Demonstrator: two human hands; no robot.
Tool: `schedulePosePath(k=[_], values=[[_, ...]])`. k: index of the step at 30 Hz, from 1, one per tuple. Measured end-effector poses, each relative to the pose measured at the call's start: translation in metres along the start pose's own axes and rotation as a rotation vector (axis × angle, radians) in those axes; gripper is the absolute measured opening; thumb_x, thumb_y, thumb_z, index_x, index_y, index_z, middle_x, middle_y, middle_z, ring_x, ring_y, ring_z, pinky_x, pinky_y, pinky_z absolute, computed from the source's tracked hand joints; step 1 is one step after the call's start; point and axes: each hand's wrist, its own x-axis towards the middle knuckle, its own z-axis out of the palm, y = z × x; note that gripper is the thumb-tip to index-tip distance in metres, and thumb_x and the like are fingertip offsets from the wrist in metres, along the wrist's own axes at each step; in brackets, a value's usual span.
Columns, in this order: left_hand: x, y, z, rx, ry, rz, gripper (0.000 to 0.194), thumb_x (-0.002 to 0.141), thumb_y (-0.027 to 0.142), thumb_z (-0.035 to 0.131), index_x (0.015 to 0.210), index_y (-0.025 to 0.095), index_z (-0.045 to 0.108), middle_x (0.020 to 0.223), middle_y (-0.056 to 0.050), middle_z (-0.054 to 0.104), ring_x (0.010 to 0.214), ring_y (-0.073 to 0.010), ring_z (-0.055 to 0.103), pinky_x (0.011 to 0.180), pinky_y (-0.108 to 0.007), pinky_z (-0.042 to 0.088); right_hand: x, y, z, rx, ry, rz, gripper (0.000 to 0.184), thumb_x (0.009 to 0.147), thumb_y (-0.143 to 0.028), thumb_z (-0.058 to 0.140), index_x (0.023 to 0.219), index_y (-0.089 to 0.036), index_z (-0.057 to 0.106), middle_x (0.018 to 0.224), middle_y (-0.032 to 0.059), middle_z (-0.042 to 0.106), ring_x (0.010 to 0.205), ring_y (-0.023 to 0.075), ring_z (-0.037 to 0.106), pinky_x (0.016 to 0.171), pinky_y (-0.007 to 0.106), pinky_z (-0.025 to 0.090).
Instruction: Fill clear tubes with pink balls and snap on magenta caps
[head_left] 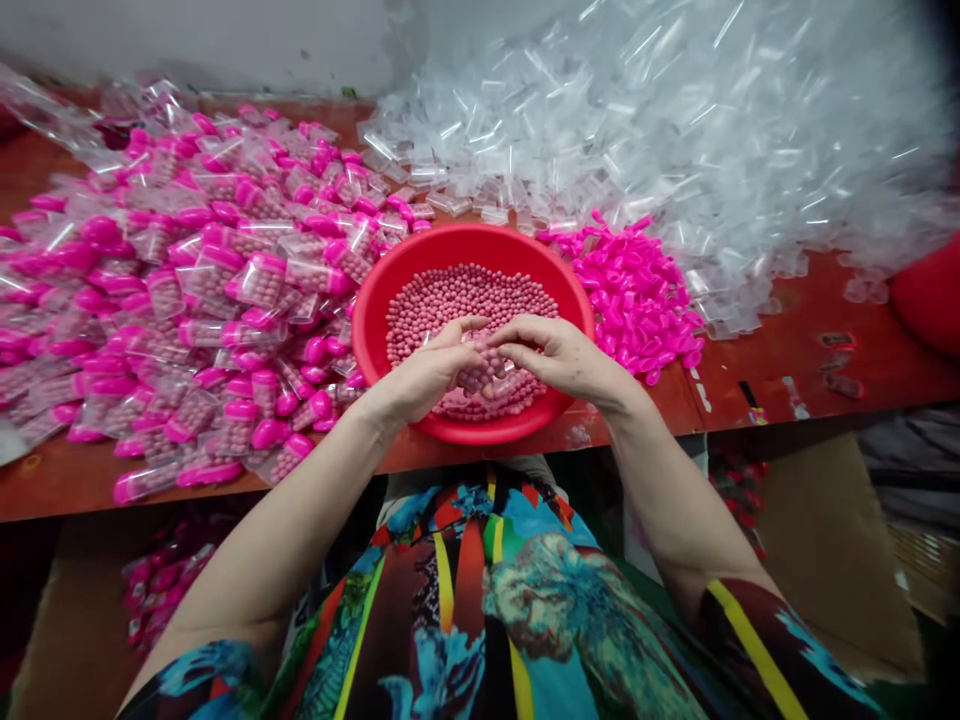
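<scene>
A red plastic basin (367,345) holds a layer of small round pink beads (450,290). Over it, my left hand (435,368) is closed around a small clear container (476,378) that appears filled with pink beads. My right hand (566,358) reaches in from the other side, its fingers bent and thumb drawn close to them. Those fingertips are at the container, and whatever they pinch is too small to make out.
Left of the basin lies a large heap of bead-filled clear containers with pink caps (255,280). Loose bright pink caps (637,295) are piled to its right, and empty clear containers (675,130) behind. All rest on a reddish-brown table (795,350). A red rounded object (930,295) stands far right.
</scene>
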Motion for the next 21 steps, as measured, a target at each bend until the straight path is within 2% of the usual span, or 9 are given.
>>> schedulePosePath(k=[6,10,13,16,18,21], values=[[0.006,-0.004,-0.002,0.020,0.053,-0.087,0.041,0.079,0.020,0.056,0.120,0.021,0.049,0.075,0.002,0.059,0.059,-0.0135,0.056,0.055,-0.027,0.049,0.001,-0.003,0.000,-0.017,-0.118,0.004,0.019,0.094,-0.027,0.061,0.107,-0.022,0.073,0.107,0.0041,0.077,0.101,0.0192,0.070,0.093,0.033,0.053],[0.010,-0.005,-0.002,-0.024,0.074,-0.058,0.030,0.075,0.017,0.060,0.104,0.021,0.054,0.073,0.003,0.059,0.059,-0.0119,0.056,0.055,-0.025,0.049,0.000,0.005,0.005,-0.003,-0.068,0.042,0.019,0.094,-0.033,0.060,0.101,-0.020,0.071,0.095,0.0029,0.076,0.087,0.0175,0.068,0.082,0.031,0.054],[0.010,-0.003,-0.003,-0.041,0.085,-0.030,0.014,0.077,0.023,0.062,0.090,0.018,0.058,0.073,0.000,0.062,0.059,-0.0119,0.058,0.055,-0.025,0.049,-0.003,0.016,0.004,-0.063,0.143,0.081,0.021,0.095,-0.034,0.058,0.103,-0.019,0.069,0.099,0.0053,0.074,0.089,0.0183,0.066,0.082,0.032,0.054],[0.006,0.002,-0.007,-0.120,0.120,-0.058,0.011,0.079,0.028,0.060,0.081,0.018,0.058,0.069,-0.001,0.062,0.055,-0.0131,0.058,0.045,-0.023,0.040,-0.012,0.025,-0.010,-0.170,0.395,0.139,0.026,0.096,-0.034,0.057,0.117,-0.021,0.065,0.111,0.0072,0.071,0.090,0.0181,0.066,0.084,0.034,0.054],[0.002,0.005,-0.007,-0.169,0.143,-0.064,0.008,0.075,0.027,0.058,0.076,0.018,0.057,0.066,-0.001,0.061,0.053,-0.0139,0.058,0.041,-0.022,0.035,-0.024,0.032,-0.026,-0.146,0.504,0.175,0.027,0.098,-0.041,0.056,0.117,-0.024,0.063,0.105,0.0047,0.071,0.082,0.0161,0.066,0.079,0.033,0.055],[0.000,0.005,0.001,-0.197,0.163,-0.016,0.006,0.071,0.022,0.058,0.075,0.018,0.058,0.067,-0.001,0.063,0.056,-0.0134,0.058,0.044,-0.022,0.041,-0.049,0.046,-0.047,-0.096,0.659,0.277,0.029,0.101,-0.050,0.049,0.103,-0.024,0.063,0.084,-0.0001,0.067,0.069,0.0137,0.063,0.068,0.029,0.052]])
